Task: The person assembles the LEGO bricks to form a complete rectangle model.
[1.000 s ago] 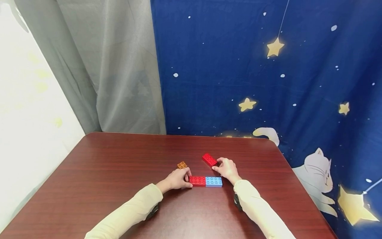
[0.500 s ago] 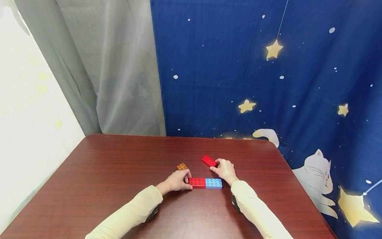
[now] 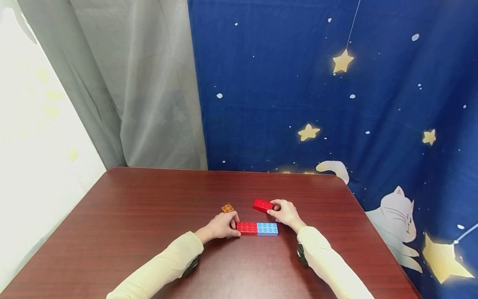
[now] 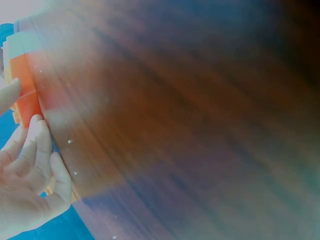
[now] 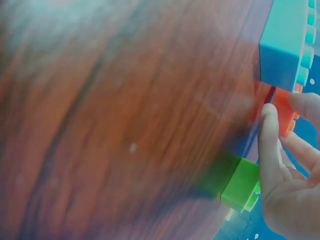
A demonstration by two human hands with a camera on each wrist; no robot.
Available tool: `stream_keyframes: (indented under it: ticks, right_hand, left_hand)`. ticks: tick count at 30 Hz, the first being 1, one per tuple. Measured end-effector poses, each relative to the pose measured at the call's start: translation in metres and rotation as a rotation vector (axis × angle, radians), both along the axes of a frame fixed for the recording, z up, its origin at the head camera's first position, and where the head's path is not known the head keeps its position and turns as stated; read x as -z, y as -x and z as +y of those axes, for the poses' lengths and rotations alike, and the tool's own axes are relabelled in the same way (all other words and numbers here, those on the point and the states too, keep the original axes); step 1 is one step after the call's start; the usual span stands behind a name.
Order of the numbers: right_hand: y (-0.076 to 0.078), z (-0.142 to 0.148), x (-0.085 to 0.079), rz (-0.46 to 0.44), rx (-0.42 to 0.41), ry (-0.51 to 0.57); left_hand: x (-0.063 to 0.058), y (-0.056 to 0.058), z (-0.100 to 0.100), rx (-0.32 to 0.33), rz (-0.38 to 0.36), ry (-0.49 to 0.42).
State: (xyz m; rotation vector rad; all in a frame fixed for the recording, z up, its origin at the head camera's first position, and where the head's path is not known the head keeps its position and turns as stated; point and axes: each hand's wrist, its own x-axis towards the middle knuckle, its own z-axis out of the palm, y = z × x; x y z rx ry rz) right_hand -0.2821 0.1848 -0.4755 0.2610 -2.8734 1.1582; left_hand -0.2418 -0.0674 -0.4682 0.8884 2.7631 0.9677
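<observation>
A red toy building brick (image 3: pixel 247 228) and a light blue one (image 3: pixel 267 229) lie end to end on the table. My left hand (image 3: pixel 223 225) pinches the left end of that red brick between thumb and fingers. In the left wrist view, the brick (image 4: pixel 26 95) looks orange, with the thumb and fingertips at its near end. Behind the row, my right hand (image 3: pixel 285 212) pinches the right end of a second red brick (image 3: pixel 262 204). The right wrist view shows the thumb and fingers about this brick (image 5: pixel 283 110), partly hidden behind the blue one (image 5: pixel 282 47).
A small brown-orange brick (image 3: pixel 227 208) lies just behind my left hand, partly covered by it. Near the right hand, a green brick (image 5: pixel 242 185) shows in the right wrist view. Curtains stand behind the dark red wooden table (image 3: pixel 157 191).
The second red brick has turned from a slant to nearly level with the row. My right hand has shifted slightly right with it. The left hand keeps its place.
</observation>
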Motion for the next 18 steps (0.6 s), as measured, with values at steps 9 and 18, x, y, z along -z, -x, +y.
stream_keyframes:
  ticks: [9, 18]
  right_hand:
    - [-0.006, 0.008, -0.008, 0.001, -0.055, 0.081]
    - [-0.011, 0.018, -0.012, 0.036, -0.146, 0.105]
  left_hand:
    - [0.001, 0.001, 0.000, -0.006, -0.004, 0.007]
    - [0.003, 0.002, 0.000, -0.007, 0.000, 0.007]
